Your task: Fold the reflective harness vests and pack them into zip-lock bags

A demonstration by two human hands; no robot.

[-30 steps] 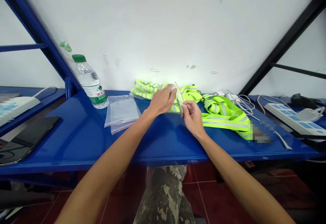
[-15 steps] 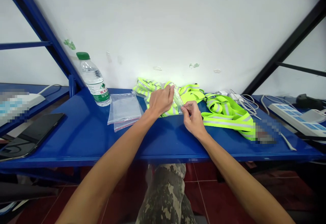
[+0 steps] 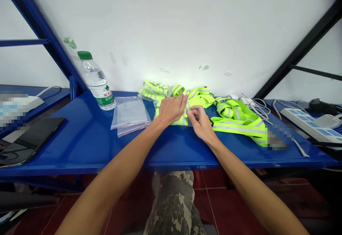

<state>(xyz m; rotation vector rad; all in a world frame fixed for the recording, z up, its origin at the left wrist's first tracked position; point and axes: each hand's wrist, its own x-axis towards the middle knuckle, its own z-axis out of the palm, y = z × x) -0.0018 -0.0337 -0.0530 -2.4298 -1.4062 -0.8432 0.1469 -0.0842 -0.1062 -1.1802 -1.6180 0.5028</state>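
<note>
A clear plastic zip bag packed with fluorescent yellow-green strap striped in silver (image 3: 182,121) lies on the blue metal tabletop (image 3: 171,153) between the person's two bare hands, and it serves as the landmark here. The left hand (image 3: 173,109) lies over the left and upper part of this bag, back of the hand upward, its fingers together and bent near the bag's edge; whether they pinch the film or only press on it cannot be told. The right hand (image 3: 200,123) is at the bag's right edge, thumb and forefinger clamped on the clear film, the other fingers curled. Just behind the bag, to its left, is another clear bag filled with the same yellow-green strap (image 3: 154,89). Behind it to the right, close to the white wall (image 3: 160,25), lies a folded yellow-green piece (image 3: 204,98); farther right, a loose heap of yellow-green and silver webbing (image 3: 237,119) spreads over the tabletop. Left of the bag is a flat stack of clear plastic bags with red closure lines (image 3: 129,112), and beyond that stack stands a transparent water bottle with a green cap (image 3: 98,85).
</note>
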